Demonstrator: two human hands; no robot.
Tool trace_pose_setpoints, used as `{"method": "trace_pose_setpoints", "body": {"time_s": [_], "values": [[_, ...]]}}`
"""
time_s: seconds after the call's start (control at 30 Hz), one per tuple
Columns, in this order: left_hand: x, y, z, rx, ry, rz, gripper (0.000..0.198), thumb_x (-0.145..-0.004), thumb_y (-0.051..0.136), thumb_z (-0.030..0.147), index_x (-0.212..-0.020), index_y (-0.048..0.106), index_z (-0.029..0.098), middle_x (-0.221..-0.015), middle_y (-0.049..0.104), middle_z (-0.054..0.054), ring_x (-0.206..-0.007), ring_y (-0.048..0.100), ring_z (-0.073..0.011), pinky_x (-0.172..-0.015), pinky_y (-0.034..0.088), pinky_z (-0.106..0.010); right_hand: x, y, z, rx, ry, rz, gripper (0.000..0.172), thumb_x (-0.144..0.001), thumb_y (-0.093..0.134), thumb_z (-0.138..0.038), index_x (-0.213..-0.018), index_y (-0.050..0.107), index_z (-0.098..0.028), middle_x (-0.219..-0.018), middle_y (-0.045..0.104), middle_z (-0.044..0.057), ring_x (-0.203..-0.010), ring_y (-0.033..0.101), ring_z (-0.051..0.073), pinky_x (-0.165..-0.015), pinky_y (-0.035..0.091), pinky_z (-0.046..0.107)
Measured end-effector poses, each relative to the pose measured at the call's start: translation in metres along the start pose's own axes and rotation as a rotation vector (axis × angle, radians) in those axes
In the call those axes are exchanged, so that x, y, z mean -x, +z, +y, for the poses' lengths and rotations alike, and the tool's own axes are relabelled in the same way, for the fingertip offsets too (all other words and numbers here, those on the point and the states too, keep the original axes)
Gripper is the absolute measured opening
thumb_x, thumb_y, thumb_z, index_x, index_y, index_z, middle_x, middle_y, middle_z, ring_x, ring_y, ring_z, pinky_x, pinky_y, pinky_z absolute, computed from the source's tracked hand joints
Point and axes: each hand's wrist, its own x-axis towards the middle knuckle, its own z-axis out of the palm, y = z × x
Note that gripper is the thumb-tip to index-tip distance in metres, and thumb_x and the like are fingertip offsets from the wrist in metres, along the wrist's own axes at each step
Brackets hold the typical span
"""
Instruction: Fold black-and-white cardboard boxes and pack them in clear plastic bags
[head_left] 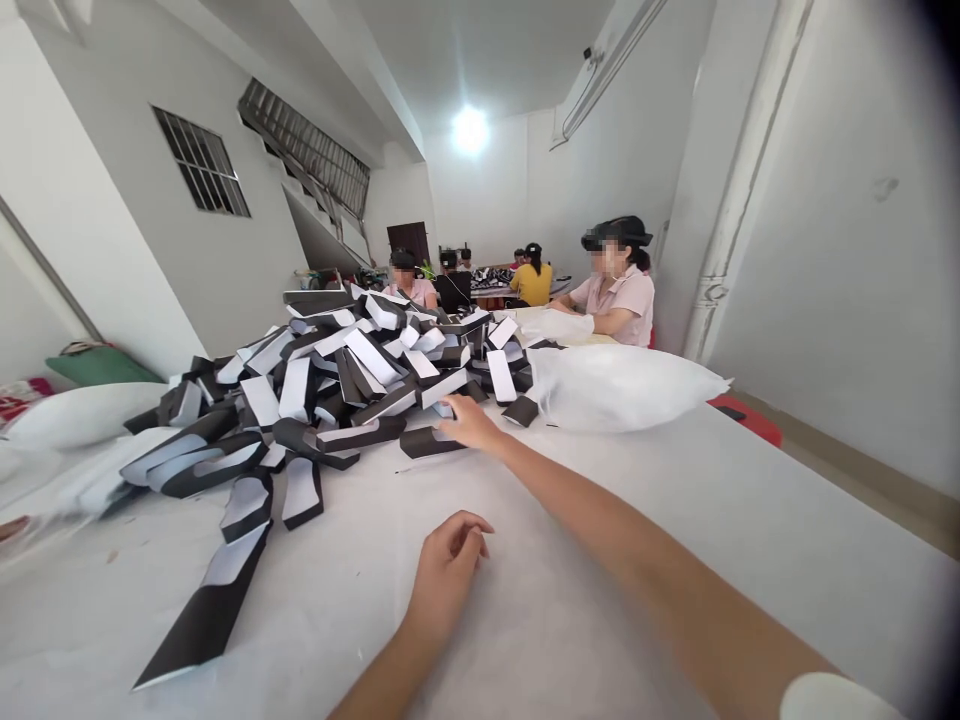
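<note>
A big loose heap of black-and-white folded card pieces [337,375] covers the middle and far left of the table under its white cloth cover [615,600], and the heap looks barely worked. The pieces lie tumbled over one another in no order, and no sorted stack or finished pile shows on the bare cloth near the person. The right hand [469,420] reaches far forward to the near right edge of the heap. Its fingers are spread fairly flat and rest on or just over a short black card piece [435,442] lying on the cloth, and they are not closed round it. The left hand [448,565] lies nearer, on the bare cloth, with its fingers loosely curled and nothing in it. By this reading neither hand has a piece lifted and almost the whole heap is left. A few pieces have strayed to the near left, among them a long black card strip with a white top [206,610]. A plump white plastic bag [619,385] lies just right of the heap, near the reaching hand. At the far right end a person in a pink top [624,298] sits at the same table, and others sit further back.
</note>
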Motion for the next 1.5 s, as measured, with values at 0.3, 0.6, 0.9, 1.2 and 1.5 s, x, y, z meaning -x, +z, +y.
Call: {"method": "trace_pose_setpoints", "body": {"time_s": [0.3,0.6,0.9,1.2,1.5], "values": [[-0.008,-0.006,-0.002,0.248,-0.079,0.052,0.021,-0.078,0.054,0.037,-0.080,0.063,0.018,-0.063,0.052,0.001,-0.057,0.047,-0.0121,-0.057,0.038,-0.024,0.016,0.042,-0.066,0.118,-0.155,0.001,0.068,-0.072,0.062,-0.003,-0.138,0.043,-0.008,-0.117,0.056,0.019,-0.110,0.051,0.032,-0.109,0.025,0.055],[-0.007,-0.008,0.005,0.199,-0.085,0.053,0.022,-0.081,0.050,0.037,-0.081,0.062,0.020,-0.068,0.052,0.001,-0.063,0.048,-0.0141,-0.064,0.041,-0.026,0.011,0.013,-0.053,-0.167,-0.195,0.320,0.051,-0.078,0.056,-0.011,-0.127,0.046,-0.020,-0.121,0.041,0.014,-0.113,0.045,0.028,-0.092,0.046,0.041],[-0.006,-0.008,0.006,0.205,-0.099,0.009,0.021,-0.084,0.048,0.034,-0.082,0.063,0.020,-0.068,0.052,0.001,-0.064,0.046,-0.0131,-0.066,0.038,-0.026,-0.005,-0.009,-0.001,-0.696,0.285,0.585,0.075,-0.075,0.070,-0.036,-0.137,0.031,-0.021,-0.123,0.053,0.011,-0.114,0.053,0.022,-0.102,0.043,0.036],[-0.006,-0.008,0.007,0.171,-0.121,-0.011,0.021,-0.083,0.047,0.036,-0.082,0.062,0.021,-0.070,0.053,0.001,-0.065,0.047,-0.0148,-0.067,0.039,-0.027,0.000,0.007,0.048,-0.972,0.637,0.451,0.058,-0.090,0.041,-0.060,-0.127,0.051,-0.017,-0.120,0.061,0.015,-0.098,0.066,0.025,-0.066,0.061,0.035],[-0.008,-0.008,0.007,0.167,-0.112,-0.003,0.022,-0.083,0.049,0.037,-0.081,0.063,0.020,-0.069,0.054,0.000,-0.065,0.048,-0.0150,-0.065,0.040,-0.027,-0.014,-0.023,0.065,-0.773,0.692,0.622,0.059,-0.098,0.000,-0.048,-0.149,0.008,-0.018,-0.144,0.036,0.020,-0.099,0.068,0.020,-0.064,0.058,0.026]]}}
